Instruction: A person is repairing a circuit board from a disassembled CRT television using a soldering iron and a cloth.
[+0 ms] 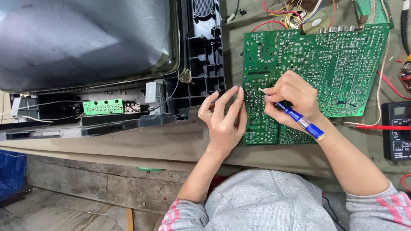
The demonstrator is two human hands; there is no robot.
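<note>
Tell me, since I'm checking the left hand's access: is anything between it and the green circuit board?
Nothing visible. The left hand already rests at the left edge of the green circuit board, fingers raised, while the right hand holds a blue tool on it.

Large grey curved glass picture-tube screen (81,40) top left, dark and unlit, set in black plastic frame (205,51); small grey rectangular display (401,111) on black multimeter (397,132), right edge, blank

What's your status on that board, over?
Right hand grips blue screwdriver, tip on green circuit board. Left hand steadies board's left edge. Nothing blocking.
</note>
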